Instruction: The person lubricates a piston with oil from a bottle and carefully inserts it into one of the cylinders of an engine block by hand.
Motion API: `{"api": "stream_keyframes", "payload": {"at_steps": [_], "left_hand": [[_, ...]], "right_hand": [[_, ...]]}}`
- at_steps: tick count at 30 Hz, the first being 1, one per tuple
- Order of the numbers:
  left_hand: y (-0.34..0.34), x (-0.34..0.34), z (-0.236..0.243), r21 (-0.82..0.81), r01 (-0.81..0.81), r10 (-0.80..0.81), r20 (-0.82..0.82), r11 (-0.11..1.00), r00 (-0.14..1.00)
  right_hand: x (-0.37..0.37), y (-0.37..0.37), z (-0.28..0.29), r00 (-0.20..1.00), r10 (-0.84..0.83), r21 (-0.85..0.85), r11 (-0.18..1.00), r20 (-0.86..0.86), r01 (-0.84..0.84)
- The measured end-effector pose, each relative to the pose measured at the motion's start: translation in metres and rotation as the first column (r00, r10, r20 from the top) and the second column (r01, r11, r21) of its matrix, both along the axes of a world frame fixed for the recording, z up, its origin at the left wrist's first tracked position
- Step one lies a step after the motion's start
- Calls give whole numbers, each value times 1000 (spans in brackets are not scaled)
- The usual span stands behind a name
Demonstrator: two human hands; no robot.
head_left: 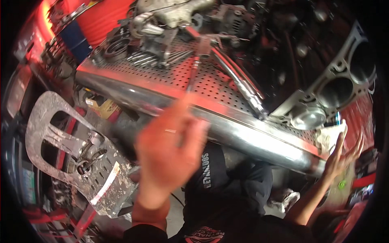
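My left hand [172,148], blurred by motion, is raised in front of the bench's near edge. Its fingers are closed round the lower end of a slim metal rod-like tool [195,71], whose exact kind is unclear. The tool points away over a perforated metal bench top [174,75]. A long chrome wrench-like tool [243,83] lies on that surface, slanting toward the engine block. My right hand [342,158] is open with fingers spread, beside a whitish cloth [330,137] at the bench's right corner. Near it stands the engine block [314,91], with large round bores.
A worn grey plastic chair [50,99] stands at the left with small metal parts [91,152] on its seat. Several long bolts [154,58] and greasy engine parts [174,12] crowd the bench's far side. Behind are a red drum [103,22] and a blue container [76,40].
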State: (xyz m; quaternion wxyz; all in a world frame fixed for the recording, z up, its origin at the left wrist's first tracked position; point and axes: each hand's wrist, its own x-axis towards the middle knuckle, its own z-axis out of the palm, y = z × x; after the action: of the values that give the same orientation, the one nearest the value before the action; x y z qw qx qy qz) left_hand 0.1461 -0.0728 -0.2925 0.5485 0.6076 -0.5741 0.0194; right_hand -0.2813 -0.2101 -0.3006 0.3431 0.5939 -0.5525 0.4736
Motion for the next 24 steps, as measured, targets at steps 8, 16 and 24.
{"api": "stream_keyframes", "payload": {"at_steps": [8, 16, 24], "left_hand": [[-33, -86, -7, -167, 191, -122, 353, 967, 928], [-117, -314, -15, -484, 713, -726, 207, 506, 656], [-128, -419, -32, -26, 918, -854, 357, 395, 378]], "right_hand": [[-104, -22, -50, 965, 83, 593, 775, 247, -218], [-134, -3, -68, 47, 634, -381, 521, 772, -764], [-103, 46, -51, -485, 422, -637, 390, 765, -665]]}}
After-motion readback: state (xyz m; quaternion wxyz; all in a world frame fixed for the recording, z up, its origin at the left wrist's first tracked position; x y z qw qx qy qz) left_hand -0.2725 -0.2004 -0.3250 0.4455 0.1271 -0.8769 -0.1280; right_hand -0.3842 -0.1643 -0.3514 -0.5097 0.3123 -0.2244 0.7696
